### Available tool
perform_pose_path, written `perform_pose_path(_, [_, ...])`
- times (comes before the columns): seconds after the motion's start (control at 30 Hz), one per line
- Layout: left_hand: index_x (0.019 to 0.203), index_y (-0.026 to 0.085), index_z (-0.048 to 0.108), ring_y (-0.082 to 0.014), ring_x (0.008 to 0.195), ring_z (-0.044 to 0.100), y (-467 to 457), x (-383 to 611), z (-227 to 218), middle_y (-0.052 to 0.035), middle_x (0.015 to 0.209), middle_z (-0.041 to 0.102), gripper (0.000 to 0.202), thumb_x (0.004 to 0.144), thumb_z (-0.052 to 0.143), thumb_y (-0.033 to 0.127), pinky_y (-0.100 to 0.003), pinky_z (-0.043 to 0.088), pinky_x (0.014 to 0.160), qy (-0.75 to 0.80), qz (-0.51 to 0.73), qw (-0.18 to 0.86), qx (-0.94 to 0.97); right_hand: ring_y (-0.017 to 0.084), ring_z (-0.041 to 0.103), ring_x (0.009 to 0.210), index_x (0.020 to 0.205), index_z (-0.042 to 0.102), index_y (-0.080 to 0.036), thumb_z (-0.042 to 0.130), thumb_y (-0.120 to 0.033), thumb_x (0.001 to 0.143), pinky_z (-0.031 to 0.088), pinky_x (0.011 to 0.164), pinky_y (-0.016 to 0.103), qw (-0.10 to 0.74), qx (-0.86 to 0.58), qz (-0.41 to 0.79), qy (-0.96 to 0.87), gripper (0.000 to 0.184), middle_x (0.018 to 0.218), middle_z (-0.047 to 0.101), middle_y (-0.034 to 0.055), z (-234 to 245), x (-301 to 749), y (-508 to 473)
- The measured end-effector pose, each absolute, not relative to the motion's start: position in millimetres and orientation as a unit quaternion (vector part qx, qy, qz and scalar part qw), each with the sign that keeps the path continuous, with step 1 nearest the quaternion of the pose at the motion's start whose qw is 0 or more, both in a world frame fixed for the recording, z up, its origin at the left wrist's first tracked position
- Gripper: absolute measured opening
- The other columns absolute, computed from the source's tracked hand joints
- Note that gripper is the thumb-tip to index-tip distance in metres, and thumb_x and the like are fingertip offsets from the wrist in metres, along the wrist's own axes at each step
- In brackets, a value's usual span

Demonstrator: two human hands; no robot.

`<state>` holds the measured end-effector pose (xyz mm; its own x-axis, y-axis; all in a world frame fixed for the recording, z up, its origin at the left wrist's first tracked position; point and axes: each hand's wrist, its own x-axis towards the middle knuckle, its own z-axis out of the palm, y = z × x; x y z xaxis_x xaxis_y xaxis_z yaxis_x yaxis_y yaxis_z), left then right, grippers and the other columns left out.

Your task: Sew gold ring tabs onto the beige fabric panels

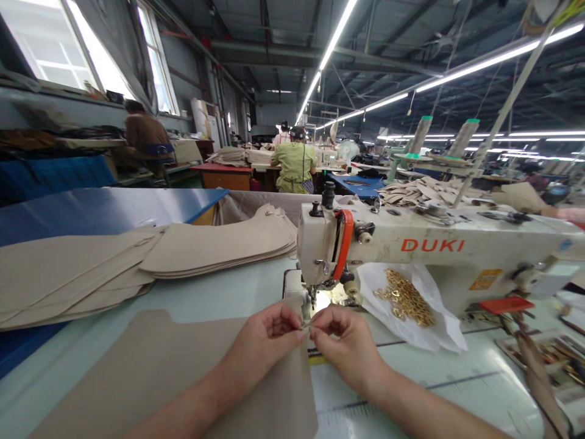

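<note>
My left hand [273,334] and my right hand [346,342] meet just in front of the needle of a white sewing machine [375,238]. Both are closed in a pinch, fingertips nearly touching. Between them is a small, thin, light-coloured piece, too small to name. Under my left hand and forearm lies a large flat beige panel [183,360] on the pale green table [228,292]. Gold-coloured metal rings or buckles [406,299] lie in a heap on a white plastic sheet [445,332], to the right of the needle and beyond my right hand.
Stacked beige panels [219,244] lie at the left, with a blue table [114,204] behind. Thread cones [420,134] stand behind the machine. A tool tray [557,353] is at the right edge. Ahead sits a person in a yellow-green top [295,161]; another person [146,134] sits far left.
</note>
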<state>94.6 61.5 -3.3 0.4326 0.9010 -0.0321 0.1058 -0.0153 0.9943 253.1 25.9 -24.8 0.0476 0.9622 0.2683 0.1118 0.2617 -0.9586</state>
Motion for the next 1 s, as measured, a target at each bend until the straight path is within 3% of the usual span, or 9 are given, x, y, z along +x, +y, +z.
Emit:
perform_pose_path(0.27, [0.069,0.018,0.057,-0.0140,0.065,0.058,52,93,-4,0.0010,0.067,0.059,0.003,0.070,0.058,0.021,-0.024,0.047,0.063,0.411,0.384,0.436,0.703,0.008,0.047,0.050,0.067,0.059,-0.017,0.071,-0.026,0.067,0.037,0.049,0.020,0.551,-0.441,0.473,-0.528,0.014,0.056,0.056,-0.0044,-24,252,27])
perform_pose_path(0.43, [0.071,0.019,0.058,-0.0141,0.068,0.061,48,92,2,0.0012,0.069,0.061,0.005,0.071,0.054,0.016,-0.023,0.049,0.068,0.399,0.393,0.385,0.733,0.010,0.058,0.058,0.075,0.061,-0.018,0.077,-0.036,0.063,0.044,0.059,0.022,0.543,-0.390,0.559,-0.490,0.027,0.063,0.064,-0.0022,-20,252,27])
perform_pose_path(0.77, [0.082,0.019,0.064,-0.0159,0.074,0.064,52,87,-4,-0.0003,0.079,0.069,0.013,0.078,0.056,0.028,-0.024,0.050,0.069,0.398,0.338,0.413,0.746,0.008,0.053,0.052,0.070,0.061,-0.016,0.067,-0.023,0.071,0.040,0.052,0.019,0.518,-0.421,0.508,-0.545,0.009,0.060,0.063,-0.0030,-28,256,28])
perform_pose_path(1.0, [0.079,0.021,0.068,-0.0149,0.072,0.064,49,84,-2,0.0011,0.076,0.070,0.017,0.083,0.053,0.028,-0.022,0.048,0.068,0.388,0.342,0.301,0.801,0.009,0.056,0.058,0.075,0.066,-0.016,0.064,-0.020,0.073,0.043,0.056,0.019,0.514,-0.435,0.480,-0.562,0.005,0.064,0.065,-0.0020,-26,256,26])
